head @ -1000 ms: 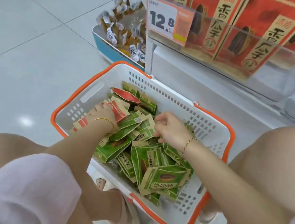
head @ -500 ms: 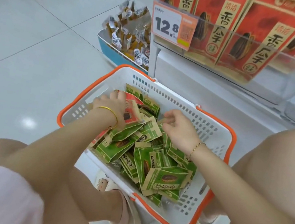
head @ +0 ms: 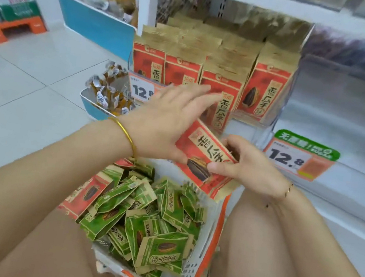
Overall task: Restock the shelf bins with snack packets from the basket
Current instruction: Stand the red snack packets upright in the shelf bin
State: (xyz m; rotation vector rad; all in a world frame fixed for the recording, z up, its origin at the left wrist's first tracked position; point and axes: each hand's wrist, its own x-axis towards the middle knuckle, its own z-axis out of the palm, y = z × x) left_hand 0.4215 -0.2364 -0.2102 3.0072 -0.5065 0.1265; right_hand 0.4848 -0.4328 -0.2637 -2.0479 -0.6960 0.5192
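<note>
A white basket with an orange rim (head: 215, 231) sits between my knees, full of several green snack packets (head: 162, 222), with a red packet (head: 89, 194) at its left side. Above it I hold up another red sunflower-seed packet (head: 208, 153). My right hand (head: 251, 168) pinches its right edge. My left hand (head: 167, 121) lies over its upper left corner with straight fingers stretched towards the shelf and its thumb against the lower edge. Behind stands the clear shelf bin (head: 264, 118) with rows of the same red packets (head: 264, 89).
Price tags reading 12.8 hang on the shelf front (head: 141, 91) and further right (head: 294, 158). A blue floor bin (head: 95, 110) of small wrapped snacks stands left of the shelf, a larger blue bin (head: 95, 21) behind it. An orange pallet (head: 9, 28) is far left.
Both hands have left the basket and lifted a red packet up to the shelf bin. The view has tilted up from the basket to the shelf.
</note>
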